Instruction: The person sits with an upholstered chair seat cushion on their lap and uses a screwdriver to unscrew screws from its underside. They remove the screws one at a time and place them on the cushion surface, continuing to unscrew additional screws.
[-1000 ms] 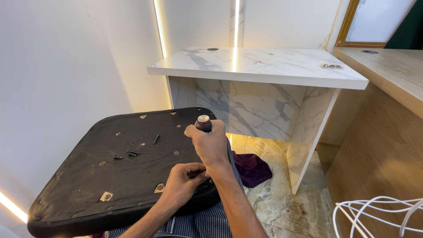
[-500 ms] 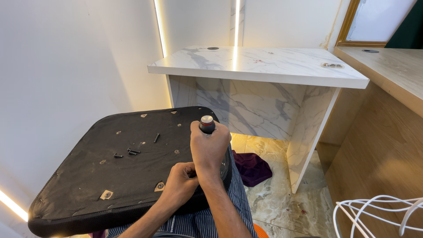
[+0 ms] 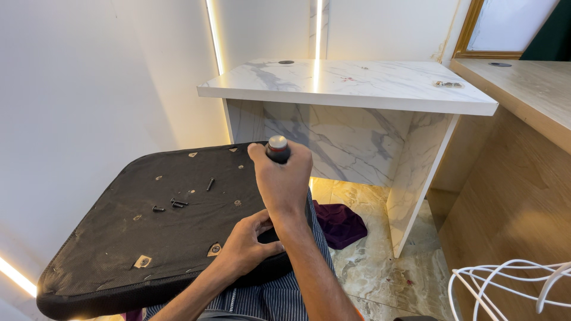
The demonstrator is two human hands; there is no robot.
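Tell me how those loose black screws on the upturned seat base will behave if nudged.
The screws are small and round-shanked, so they would probably roll. The black seat base looks tilted on the lap, so they might slide downhill. Its fabric cover may slow them somewhat.

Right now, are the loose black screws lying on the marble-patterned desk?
No, the screws lie on the black seat underside.

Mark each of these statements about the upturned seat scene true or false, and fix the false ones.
1. The right hand grips a dark-handled screwdriver upright. True.
2. The left hand rests on the marble-patterned white desk. False: it holds the edge of the black fabric-covered seat base.
3. Loose black screws lie on the seat base. True.
4. A purple cloth lies on the desk. False: it lies on the floor under it.
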